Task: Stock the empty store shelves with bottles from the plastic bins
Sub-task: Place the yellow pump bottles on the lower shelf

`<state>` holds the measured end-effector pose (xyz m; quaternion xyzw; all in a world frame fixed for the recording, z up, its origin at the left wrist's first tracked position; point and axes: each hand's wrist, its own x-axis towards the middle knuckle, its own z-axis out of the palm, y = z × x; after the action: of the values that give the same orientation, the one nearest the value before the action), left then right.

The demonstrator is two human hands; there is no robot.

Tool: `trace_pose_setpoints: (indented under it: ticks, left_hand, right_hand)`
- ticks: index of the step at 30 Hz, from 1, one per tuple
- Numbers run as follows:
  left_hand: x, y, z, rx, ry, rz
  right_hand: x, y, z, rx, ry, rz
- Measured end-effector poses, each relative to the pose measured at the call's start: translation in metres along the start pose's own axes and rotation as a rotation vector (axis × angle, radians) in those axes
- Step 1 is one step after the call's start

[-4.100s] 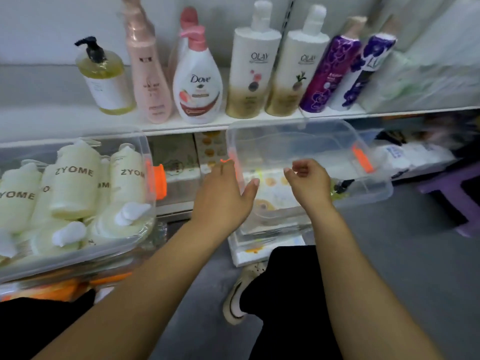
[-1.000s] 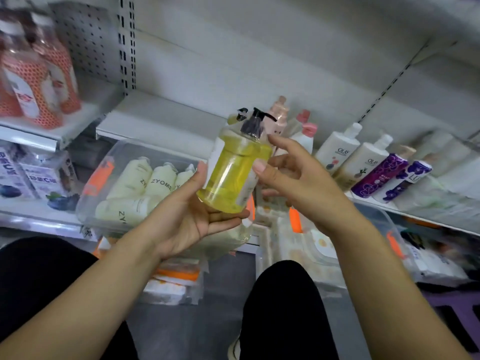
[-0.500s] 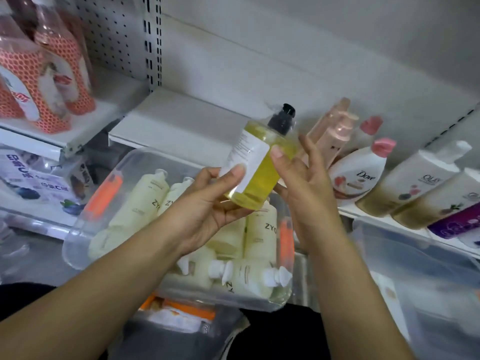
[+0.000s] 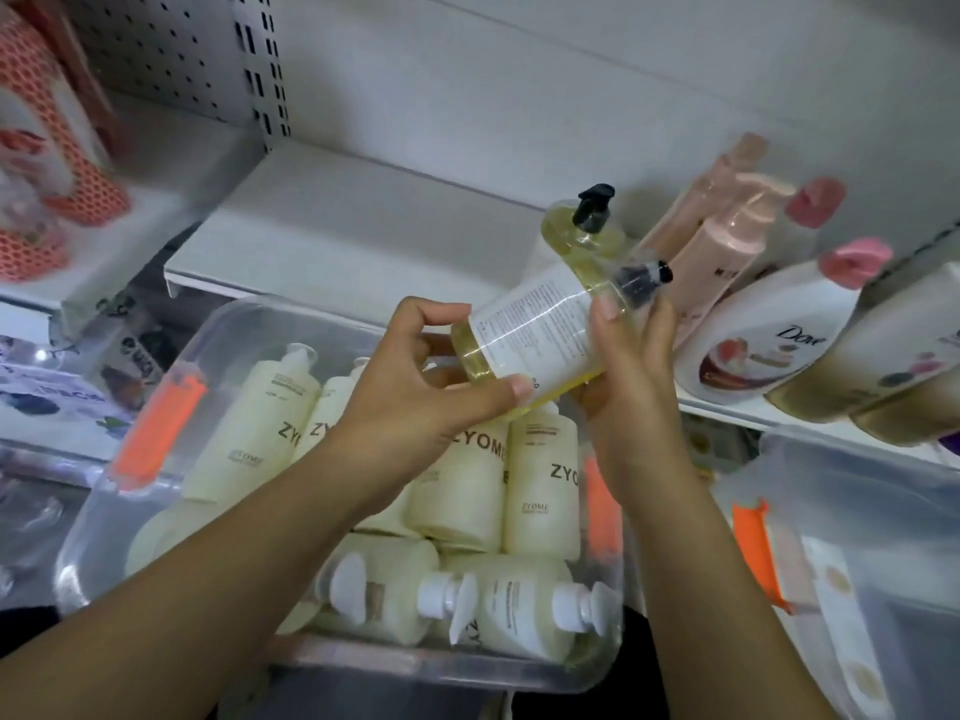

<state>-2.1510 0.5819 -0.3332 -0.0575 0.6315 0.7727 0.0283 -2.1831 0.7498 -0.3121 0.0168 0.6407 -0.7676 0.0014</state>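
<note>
A clear bottle of yellow liquid [image 4: 540, 330] with a white label and black pump lies tilted in both hands, above the bin. My left hand [image 4: 415, 392] grips its base end; my right hand [image 4: 628, 366] holds its upper part near the pump. A second yellow pump bottle [image 4: 584, 228] stands on the white shelf [image 4: 337, 236] just behind it. Below, a clear plastic bin [image 4: 171, 407] with orange latches holds several cream ZYOME pump bottles [image 4: 540, 485].
Right of the yellow bottle the shelf carries pink bottles [image 4: 727, 246], a Dove bottle [image 4: 769, 340] and gold-white bottles. Red-patterned bottles [image 4: 47, 163] stand on the left shelf. Another clear bin [image 4: 857, 537] sits at the lower right. The shelf's left part is bare.
The held bottle has tipped further onto its side and moved right, toward the shelved yellow bottle. Both hands shifted with it; the view has come closer.
</note>
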Motion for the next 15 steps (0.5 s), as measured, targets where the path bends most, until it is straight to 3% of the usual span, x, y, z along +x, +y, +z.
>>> trace_pose_setpoints:
  ticks: [5,8,12,15]
  left_hand:
    - [-0.010,-0.009,-0.003,0.186,0.087,0.172]
    - [-0.009,-0.003,-0.011,0.277,0.050,0.088]
    - [-0.001,0.017,-0.032,-0.187,-0.229,-0.310]
    - [-0.006,0.023,-0.038,-0.217,-0.318,-0.268]
  right_hand:
    - [0.002,0.008,0.018,-0.024,0.091,0.136]
    - [0.004,0.009,0.018,0.128,0.065,0.149]
    - [0.000,0.003,0.010,0.306,-0.125,0.106]
    - [0.000,0.003,0.006,0.385,-0.216,0.138]
